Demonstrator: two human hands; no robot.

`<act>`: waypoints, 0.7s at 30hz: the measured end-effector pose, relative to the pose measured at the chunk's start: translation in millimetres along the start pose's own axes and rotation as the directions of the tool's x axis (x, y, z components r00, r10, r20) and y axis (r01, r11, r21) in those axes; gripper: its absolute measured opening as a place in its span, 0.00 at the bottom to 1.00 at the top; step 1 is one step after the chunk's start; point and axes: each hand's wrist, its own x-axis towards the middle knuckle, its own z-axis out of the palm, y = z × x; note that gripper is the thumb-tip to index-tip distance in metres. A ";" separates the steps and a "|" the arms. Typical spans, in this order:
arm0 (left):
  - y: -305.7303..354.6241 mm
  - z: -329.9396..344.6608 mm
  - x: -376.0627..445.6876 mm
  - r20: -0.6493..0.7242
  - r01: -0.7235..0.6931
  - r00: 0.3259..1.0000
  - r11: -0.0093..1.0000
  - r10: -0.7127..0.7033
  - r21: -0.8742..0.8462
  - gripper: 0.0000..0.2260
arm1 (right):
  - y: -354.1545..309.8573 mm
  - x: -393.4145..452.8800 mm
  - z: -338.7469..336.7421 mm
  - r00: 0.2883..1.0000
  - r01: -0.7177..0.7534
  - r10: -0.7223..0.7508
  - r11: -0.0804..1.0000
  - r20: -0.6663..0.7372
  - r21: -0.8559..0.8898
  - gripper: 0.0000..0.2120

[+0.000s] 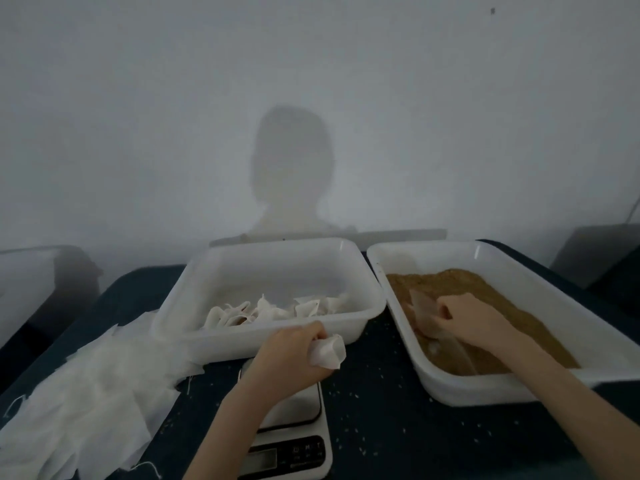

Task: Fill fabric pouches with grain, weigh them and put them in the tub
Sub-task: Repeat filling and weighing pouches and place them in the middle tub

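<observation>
Grain (460,289), a brown granular heap, fills the large white rectangular plastic tub (540,292) standing at the right rear of the dark blue bench (381,410), sloping down toward the tub's near end. Just left of it, nearly touching, stands a second white rectangular plastic tub (242,271) with a row of filled white fabric pouches (273,311) lying along its near wall. At the left front corner of the bench a loose pile of flat white fabric pouches (86,393) spreads out, threads trailing from it. A white digital kitchen scale (294,441) sits at the front edge between pile and grain tub, its platform partly hidden under the left forearm. The left hand (294,355) hovers above the scale, fingers curled round a small crumpled white fabric pouch (329,351). The right hand (474,320) is inside the grain tub, fingers bent round a pale translucent scoop (424,310) resting on the grain. Stray grains (381,441) dot the bench near the scale.
</observation>
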 end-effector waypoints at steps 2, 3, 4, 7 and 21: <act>6.3 1.6 4.8 0.002 -0.022 1.000 1.000 0.022 0.011 0.12 | 14.6 0.4 2.0 0.991 -0.061 0.065 0.997 0.116 -0.037 0.16; 9.6 2.7 7.3 0.006 -0.034 0.999 0.999 0.034 0.016 0.12 | 19.5 -0.2 3.6 0.977 -0.081 0.090 0.995 0.194 -0.054 0.18; 12.9 3.7 9.8 0.012 -0.047 0.999 0.999 0.047 0.024 0.12 | 23.1 -0.2 5.8 0.955 -0.097 0.113 0.993 0.273 -0.072 0.22; 22.7 7.5 17.2 0.026 -0.079 0.997 0.995 0.078 0.053 0.12 | 25.6 1.1 12.2 0.889 -0.128 0.152 0.988 0.432 -0.085 0.27; 32.6 13.6 33.5 0.071 -0.131 0.990 0.985 0.123 0.114 0.09 | 90.9 5.9 -15.3 0.969 -0.216 0.246 0.903 0.034 -0.371 0.13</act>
